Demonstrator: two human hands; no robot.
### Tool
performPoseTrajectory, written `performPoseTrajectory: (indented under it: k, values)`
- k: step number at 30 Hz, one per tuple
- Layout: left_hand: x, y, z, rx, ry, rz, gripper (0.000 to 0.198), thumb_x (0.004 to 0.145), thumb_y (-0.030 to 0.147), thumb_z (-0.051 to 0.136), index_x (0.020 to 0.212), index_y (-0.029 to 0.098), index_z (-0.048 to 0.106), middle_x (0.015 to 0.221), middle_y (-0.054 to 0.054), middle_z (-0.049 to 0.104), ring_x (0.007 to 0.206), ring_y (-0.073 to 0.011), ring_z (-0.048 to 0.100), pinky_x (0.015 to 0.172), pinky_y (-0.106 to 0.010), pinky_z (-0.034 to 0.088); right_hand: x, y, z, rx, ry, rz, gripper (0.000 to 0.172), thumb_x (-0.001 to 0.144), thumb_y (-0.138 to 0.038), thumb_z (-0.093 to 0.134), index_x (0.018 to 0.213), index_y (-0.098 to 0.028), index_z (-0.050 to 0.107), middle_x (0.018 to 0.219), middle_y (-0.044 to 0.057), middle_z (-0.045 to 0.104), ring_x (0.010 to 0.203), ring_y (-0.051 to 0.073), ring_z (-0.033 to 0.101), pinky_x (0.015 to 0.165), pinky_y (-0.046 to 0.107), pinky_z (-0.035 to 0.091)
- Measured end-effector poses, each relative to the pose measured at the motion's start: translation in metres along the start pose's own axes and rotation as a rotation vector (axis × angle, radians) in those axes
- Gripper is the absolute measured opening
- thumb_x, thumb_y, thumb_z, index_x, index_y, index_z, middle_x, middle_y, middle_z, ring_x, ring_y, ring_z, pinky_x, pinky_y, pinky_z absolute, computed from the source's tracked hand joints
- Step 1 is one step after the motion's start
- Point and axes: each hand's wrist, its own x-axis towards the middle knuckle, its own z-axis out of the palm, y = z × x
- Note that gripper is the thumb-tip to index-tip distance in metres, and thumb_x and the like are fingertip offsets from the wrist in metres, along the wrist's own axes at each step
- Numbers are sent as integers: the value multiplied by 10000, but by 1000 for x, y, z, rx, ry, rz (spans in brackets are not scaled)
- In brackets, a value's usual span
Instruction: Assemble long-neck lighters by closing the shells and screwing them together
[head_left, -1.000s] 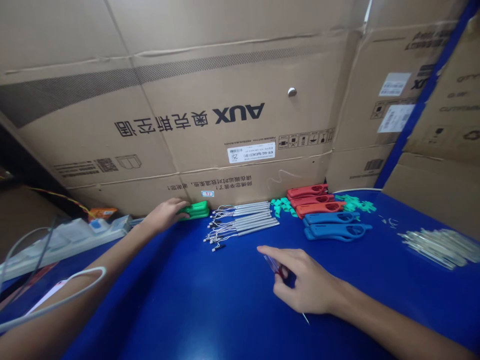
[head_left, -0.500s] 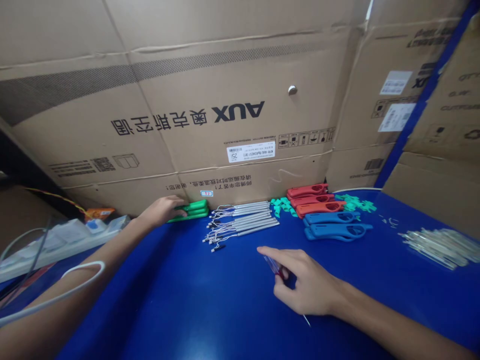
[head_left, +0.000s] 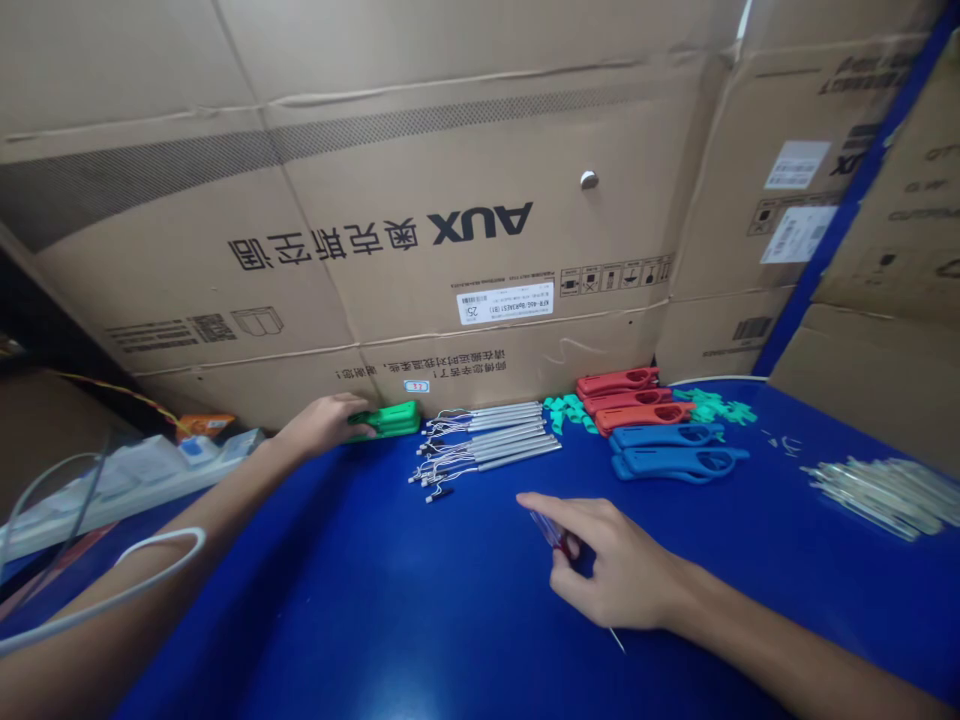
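Observation:
My left hand point(head_left: 322, 424) reaches to the back of the blue table point(head_left: 390, 600) and closes its fingers on a stack of green plastic tools point(head_left: 390, 419) at the foot of the cardboard wall. My right hand point(head_left: 607, 565) rests on the table nearer to me. Its forefinger points left while the other fingers curl round a small screwdriver point(head_left: 551, 533) with a clear red handle; its thin metal tip sticks out behind the hand. A row of silver metal rods with wire ends point(head_left: 487, 448) lies between the two hands.
Red tools point(head_left: 622, 398) and blue tools point(head_left: 675, 452) lie at the back right with small teal plastic pieces point(head_left: 712, 407). A heap of thin metal pins point(head_left: 877, 490) lies at the far right. Cardboard boxes point(head_left: 450, 220) wall the back. A white cable point(head_left: 105, 590) and power strip point(head_left: 127, 480) sit left.
My left hand has shifted slightly on the green tools and stays closed on them. My right hand has hardly moved.

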Motion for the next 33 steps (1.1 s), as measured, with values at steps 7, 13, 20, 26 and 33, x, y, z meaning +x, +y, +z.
performPoseTrajectory:
  k: [7,13,20,26,33]
  values:
    - [-2,1,-1,-6,26,16,493,856,594,431,977,203,705,978,-92,724,904,-238,668,809,-296,510,0,-2,-1,-11,-2,6,606,685,-127,476,1280,-127,590,726,10,642,562,111,536,587,241,483]
    - [-1,0,3,-5,88,6,447,892,505,374,912,204,704,922,-86,727,865,-234,672,783,-300,514,0,-2,-1,-20,4,-11,605,685,-123,466,1278,-132,586,727,8,646,562,112,531,591,244,478]
    - [-5,2,9,2,134,-5,419,891,472,376,881,203,697,874,-88,706,828,-222,660,766,-296,511,0,-1,0,-13,-3,-12,607,684,-121,470,1280,-105,586,721,14,639,565,111,531,588,242,474]
    - [-7,6,9,-13,124,-6,418,895,486,387,964,192,677,921,-86,700,837,-219,661,772,-302,512,0,0,0,-3,-18,11,610,688,-120,473,1288,-135,581,730,6,638,569,106,530,583,235,469]
    - [-12,5,8,-21,106,-30,422,851,535,464,1023,200,654,973,-91,701,868,-236,664,797,-321,517,0,-2,0,-10,1,-15,600,691,-121,469,1280,-134,583,717,5,639,559,106,517,587,238,467]
